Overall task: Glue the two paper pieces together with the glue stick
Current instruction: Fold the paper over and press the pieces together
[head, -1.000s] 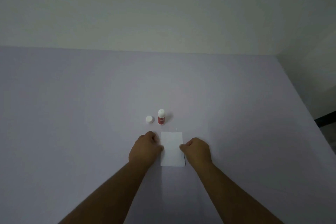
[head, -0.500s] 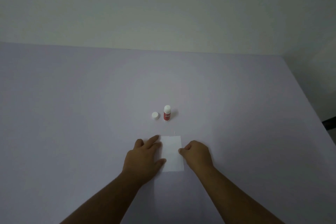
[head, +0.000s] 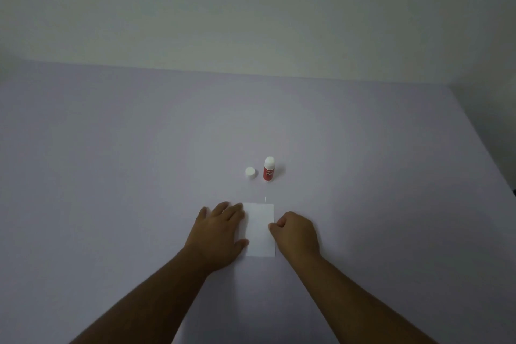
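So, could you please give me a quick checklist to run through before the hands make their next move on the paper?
1. Paper flat on the table: ok.
2. Left hand open, palm down at the paper's left edge: ok.
3. Right hand curled at the right edge: ok.
4. Two pieces aligned: cannot tell, only one white sheet shows.
5. Glue stick upright, clear of hands: ok.
6. Cap back on stick: not ok.

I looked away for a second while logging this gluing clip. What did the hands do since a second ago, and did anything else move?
The left hand opened from a loose fist and now lies flat, fingers spread, over the left edge of the white paper. The right hand stayed curled at the right edge. Nothing was picked up or let go. The glue stick stands uncapped and its cap lies beside it, as before.
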Action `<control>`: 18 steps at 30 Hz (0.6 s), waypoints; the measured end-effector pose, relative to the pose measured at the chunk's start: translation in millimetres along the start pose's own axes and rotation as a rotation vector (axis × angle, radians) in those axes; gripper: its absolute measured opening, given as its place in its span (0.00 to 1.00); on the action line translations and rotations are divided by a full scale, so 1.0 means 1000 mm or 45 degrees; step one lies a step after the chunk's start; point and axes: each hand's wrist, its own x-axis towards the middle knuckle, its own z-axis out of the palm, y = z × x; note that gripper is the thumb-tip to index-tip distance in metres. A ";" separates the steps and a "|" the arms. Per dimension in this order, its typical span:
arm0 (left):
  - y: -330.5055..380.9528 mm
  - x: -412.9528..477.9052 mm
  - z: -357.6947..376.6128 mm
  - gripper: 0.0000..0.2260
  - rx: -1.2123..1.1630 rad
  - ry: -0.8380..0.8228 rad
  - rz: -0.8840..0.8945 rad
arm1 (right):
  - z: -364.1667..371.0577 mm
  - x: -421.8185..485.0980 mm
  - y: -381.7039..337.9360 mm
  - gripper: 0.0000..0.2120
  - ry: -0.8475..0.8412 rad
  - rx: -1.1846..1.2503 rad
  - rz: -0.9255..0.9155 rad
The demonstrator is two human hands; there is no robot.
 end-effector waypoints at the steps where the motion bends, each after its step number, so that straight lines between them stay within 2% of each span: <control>1: -0.001 0.000 0.000 0.33 -0.008 -0.023 -0.003 | 0.001 0.000 0.000 0.10 -0.005 -0.008 -0.005; 4: -0.003 -0.001 -0.003 0.35 -0.049 -0.082 -0.012 | 0.000 -0.001 0.000 0.09 -0.003 -0.060 -0.052; 7: -0.004 -0.002 -0.003 0.35 -0.067 -0.134 -0.019 | 0.004 -0.007 0.006 0.10 0.142 -0.127 -0.369; 9: -0.003 -0.002 -0.004 0.35 -0.083 -0.151 -0.021 | 0.009 -0.015 0.016 0.19 0.001 -0.204 -0.672; 11: -0.004 -0.001 -0.005 0.35 -0.094 -0.162 -0.021 | 0.013 -0.023 0.026 0.27 -0.227 -0.458 -0.921; 13: -0.005 -0.001 -0.006 0.35 -0.091 -0.177 -0.013 | 0.018 -0.020 0.033 0.31 -0.202 -0.760 -1.090; 14: -0.005 0.000 -0.007 0.35 -0.088 -0.188 -0.008 | 0.017 -0.015 0.033 0.31 -0.143 -0.822 -1.105; 18: -0.004 0.002 -0.008 0.36 -0.091 -0.233 -0.020 | 0.009 0.004 0.018 0.30 -0.198 -0.741 -0.964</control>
